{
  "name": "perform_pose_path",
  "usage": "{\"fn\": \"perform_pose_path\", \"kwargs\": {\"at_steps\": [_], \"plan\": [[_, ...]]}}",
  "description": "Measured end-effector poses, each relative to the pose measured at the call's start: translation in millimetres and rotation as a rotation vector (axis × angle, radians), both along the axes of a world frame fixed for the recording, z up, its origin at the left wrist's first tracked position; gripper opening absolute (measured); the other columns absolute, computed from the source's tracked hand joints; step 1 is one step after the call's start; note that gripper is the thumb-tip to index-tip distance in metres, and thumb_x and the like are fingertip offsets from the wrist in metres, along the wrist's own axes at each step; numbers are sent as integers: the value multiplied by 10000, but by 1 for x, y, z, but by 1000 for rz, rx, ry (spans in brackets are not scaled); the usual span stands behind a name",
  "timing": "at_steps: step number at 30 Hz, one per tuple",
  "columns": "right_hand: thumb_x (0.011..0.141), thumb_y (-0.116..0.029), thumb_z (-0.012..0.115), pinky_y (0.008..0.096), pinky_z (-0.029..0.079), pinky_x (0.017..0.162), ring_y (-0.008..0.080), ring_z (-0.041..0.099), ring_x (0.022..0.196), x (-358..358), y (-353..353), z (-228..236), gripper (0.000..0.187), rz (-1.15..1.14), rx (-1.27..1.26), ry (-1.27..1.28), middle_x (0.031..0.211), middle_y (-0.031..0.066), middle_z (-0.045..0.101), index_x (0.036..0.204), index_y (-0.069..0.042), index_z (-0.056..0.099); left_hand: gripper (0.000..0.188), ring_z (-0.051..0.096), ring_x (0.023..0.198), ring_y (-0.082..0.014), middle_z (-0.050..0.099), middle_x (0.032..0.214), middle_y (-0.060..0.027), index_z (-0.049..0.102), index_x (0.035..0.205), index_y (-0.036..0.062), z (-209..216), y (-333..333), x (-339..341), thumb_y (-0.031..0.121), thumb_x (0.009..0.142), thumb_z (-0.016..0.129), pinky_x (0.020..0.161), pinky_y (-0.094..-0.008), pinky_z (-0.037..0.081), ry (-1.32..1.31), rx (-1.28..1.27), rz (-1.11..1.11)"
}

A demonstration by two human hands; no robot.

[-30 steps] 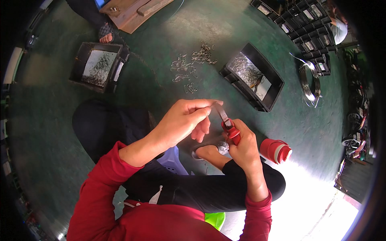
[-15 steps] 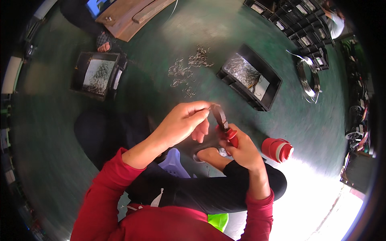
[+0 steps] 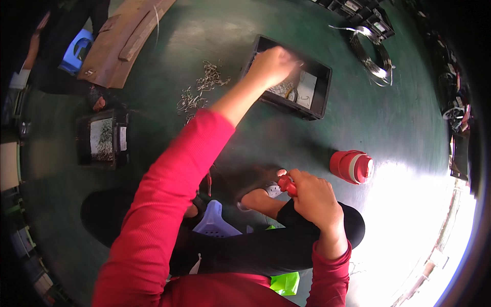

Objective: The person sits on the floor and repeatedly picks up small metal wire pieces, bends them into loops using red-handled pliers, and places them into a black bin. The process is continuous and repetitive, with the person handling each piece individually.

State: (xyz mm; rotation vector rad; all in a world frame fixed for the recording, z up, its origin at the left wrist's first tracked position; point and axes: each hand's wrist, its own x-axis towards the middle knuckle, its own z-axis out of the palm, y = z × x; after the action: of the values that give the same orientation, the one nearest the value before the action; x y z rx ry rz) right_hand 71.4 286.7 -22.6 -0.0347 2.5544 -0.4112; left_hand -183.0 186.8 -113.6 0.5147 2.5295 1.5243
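Observation:
My left hand [image 3: 273,64] is stretched far forward over a black crate [image 3: 319,77] that holds small metal parts and a white sheet. Its fingers are curled down into the crate; I cannot tell whether anything is between them. My right hand [image 3: 314,197] stays close to my knee, closed around a red-handled tool [image 3: 287,184] whose handles stick out to the left. My foot in a sandal [image 3: 266,192] rests just left of that hand.
A heap of small metal pieces [image 3: 202,87] lies on the green floor left of the crate. A second black crate [image 3: 102,138] stands at the left, a red lidded container [image 3: 352,166] at the right, coiled wire [image 3: 371,56] beyond. Another person sits at the top left by wooden boards [image 3: 123,41].
My left hand has left the tool near my right hand and reached forward into the black crate. My right hand keeps hold of the red-handled tool. The view has tilted forward.

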Motion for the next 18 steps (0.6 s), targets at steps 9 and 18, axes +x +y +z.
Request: {"fn": "perform_pose_path", "kwargs": {"at_steps": [9,18], "plan": [[757,3,587,439,476,729,330,639,806,-10,-3,-18,265,55,251,113,839,138,625,1015,-45,554,100,695,734,-212,708,751,-92,711,834,54,-52,29,-71,147,795,704,713,-325,543,-59,179,34],[749,-18,588,427,451,724,312,612,802,-19,-14,-20,250,59,175,89,827,126,595,994,-45,545,256,707,899,-198,732,997,-91,693,1111,79,-138,2,-90,232,926,604,792,-313,529,216,-27,81]]}}
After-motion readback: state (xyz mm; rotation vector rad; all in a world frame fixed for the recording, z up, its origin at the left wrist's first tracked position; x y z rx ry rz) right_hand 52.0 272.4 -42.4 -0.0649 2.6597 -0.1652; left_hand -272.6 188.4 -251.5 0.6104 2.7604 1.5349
